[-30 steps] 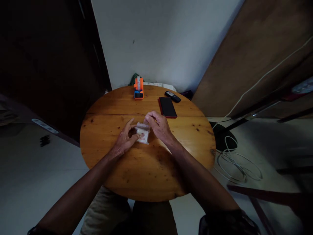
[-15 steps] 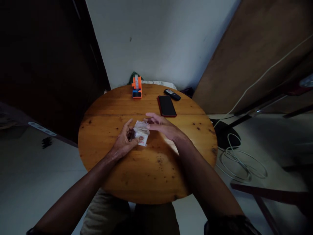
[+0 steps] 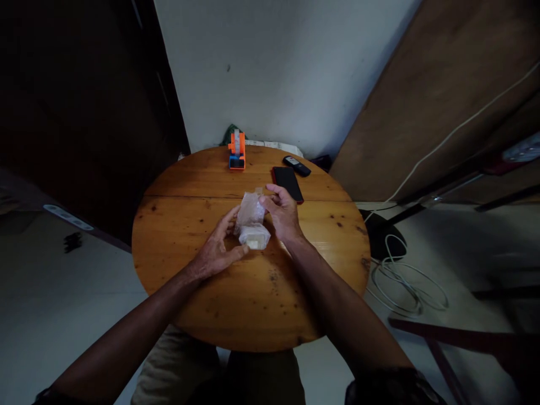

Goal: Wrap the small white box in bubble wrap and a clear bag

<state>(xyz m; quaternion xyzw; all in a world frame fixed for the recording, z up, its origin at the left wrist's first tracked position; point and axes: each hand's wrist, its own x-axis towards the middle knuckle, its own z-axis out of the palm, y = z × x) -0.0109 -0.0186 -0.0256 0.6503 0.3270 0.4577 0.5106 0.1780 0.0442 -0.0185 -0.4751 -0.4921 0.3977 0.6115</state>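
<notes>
A small white box [image 3: 254, 242] sits inside clear bubble wrap [image 3: 252, 209] above the middle of the table, one end facing me. The upper part of the wrap stands opened out away from the box. My left hand [image 3: 215, 250] holds the package from the left, thumb at the near end and fingers along the far left side. My right hand [image 3: 283, 214] is closed on the upper right edge of the wrap, thumb and fingers pinching it. A strip that looks like clear tape shows at the wrap's top edge. Most of the box is hidden by the wrap.
On the round wooden table [image 3: 248, 320], an orange and blue tape dispenser [image 3: 237, 151] stands at the back. A black smartphone [image 3: 287, 184] with a red edge and a dark keypad phone [image 3: 296, 165] lie behind my right hand. A coiled white cable [image 3: 405, 281] lies on the floor at right.
My right hand has gone from hovering with fingers spread to gripping the wrap's edge. The wrap now extends farther up, and the box's red-printed face is out of sight.
</notes>
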